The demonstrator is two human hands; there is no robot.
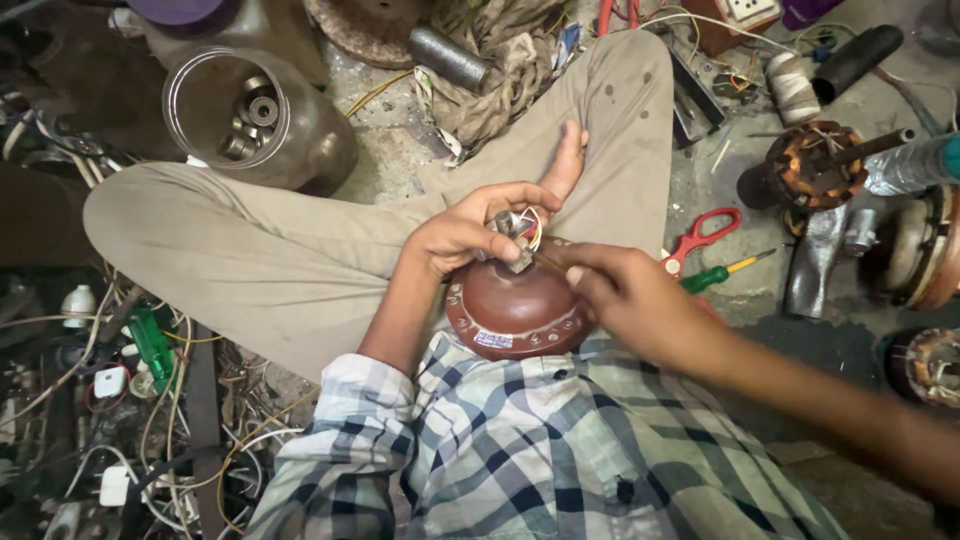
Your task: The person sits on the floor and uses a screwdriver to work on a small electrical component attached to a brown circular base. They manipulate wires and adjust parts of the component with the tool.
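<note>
Two hands work at the wiring on top of a domed, reddish-brown metal motor housing (515,310) resting in a seated person's lap.

From the left: a clear plastic jar of steel bearings (245,115) lies on the floor at ten o'clock from the housing. The left hand (470,225) has its fingers closed on a small grey terminal block with coloured wires (518,235) at the dome's crown; the right hand (625,295) pinches a thin tool shaft (550,265) against that block, fingers drawn together. Red-handled scissors (700,238) and a green-handled screwdriver (725,272) lie at three o'clock. The housing looks heavy, rigid and smooth-sided, probably best gripped around its lower rim; the wires look thin and easily pulled loose, so they seem a poor place to hold.
</note>
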